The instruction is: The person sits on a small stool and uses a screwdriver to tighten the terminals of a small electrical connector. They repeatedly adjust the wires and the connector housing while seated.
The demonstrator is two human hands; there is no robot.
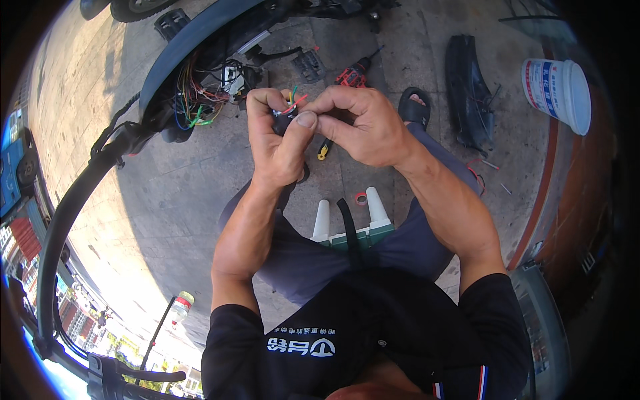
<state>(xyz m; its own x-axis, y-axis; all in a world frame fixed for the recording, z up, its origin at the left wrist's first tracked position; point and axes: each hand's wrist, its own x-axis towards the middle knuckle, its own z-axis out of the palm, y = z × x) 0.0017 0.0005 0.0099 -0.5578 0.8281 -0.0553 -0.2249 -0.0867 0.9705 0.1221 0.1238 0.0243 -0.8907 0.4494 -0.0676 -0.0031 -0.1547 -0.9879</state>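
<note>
head view: a red wire (298, 104) slants up-right from the left fingers (303, 127), which curl around a black part (284, 123). right fingers (338, 128) pinch narrowly beside them, contents unclear.

I hold a small, dark part (283, 123) in my left hand (275, 143), its body mostly hidden behind my thumb, with pale marks on the bit that shows. Just above it, a short red wire (297, 103) slants up to the right, close to my right hand (363, 123); I can't tell whether it is pinched there. A thin green wire (295, 93) stands nearly upright beside the red one. Where either wire joins the part is too small to tell.
</note>
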